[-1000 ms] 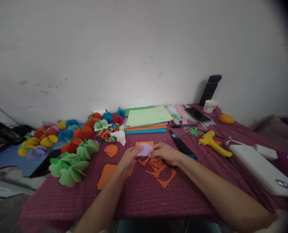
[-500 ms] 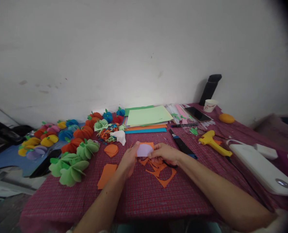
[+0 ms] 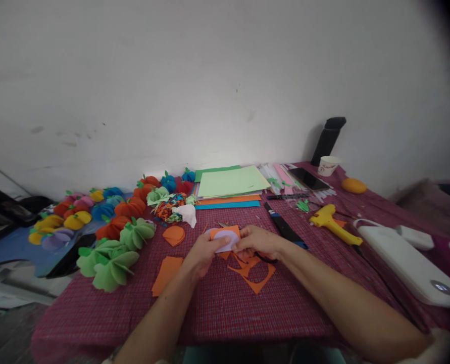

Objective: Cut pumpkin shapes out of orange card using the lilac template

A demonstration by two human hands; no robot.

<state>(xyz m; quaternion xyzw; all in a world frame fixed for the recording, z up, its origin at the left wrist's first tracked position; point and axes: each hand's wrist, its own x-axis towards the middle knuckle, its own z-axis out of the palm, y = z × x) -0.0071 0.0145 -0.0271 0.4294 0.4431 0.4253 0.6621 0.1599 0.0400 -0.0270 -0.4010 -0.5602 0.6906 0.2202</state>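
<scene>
Both hands meet at bench ctr, just above the cloth: left hand [image 3: 204, 253] & right hand [image 3: 258, 241] are each pinched on the lilac paper circle [image 3: 225, 241], thumb & fingertips closed on its left & right edges, so the disc sits btwn them, tilted up toward the camera. An orange paper sheet [image 3: 230, 230] shows right behind the disc, touching it; can't tell which hand grips that too. Below the hands, orange offcuts [image 3: 257, 278] lie flat on the red checked bench [image 3: 225, 313], w/ a dark loop poking out under the right hand, too hidden to name. Left of the hands: an orange square [image 3: 166, 273] flat on the cloth, & a folded orange circle pile [image 3: 173, 235] a bit further back. Far left, green paper pumpkins [image 3: 109, 260] in front, then more in orange, yellow, blue & purple trailing along the bench edge. At the back, a stack of coloured sheets [image 3: 232, 182], light green on top. Right side: black ruler-like strip [image 3: 285, 227] near the right hand, yellow glue gun [image 3: 333, 222] beyond it, phone [image 3: 308, 178], paper cup [image 3: 328, 165], black bottle [image 3: 329, 137] against the wall, white flat device [image 3: 410, 263] at the near right edge.
</scene>
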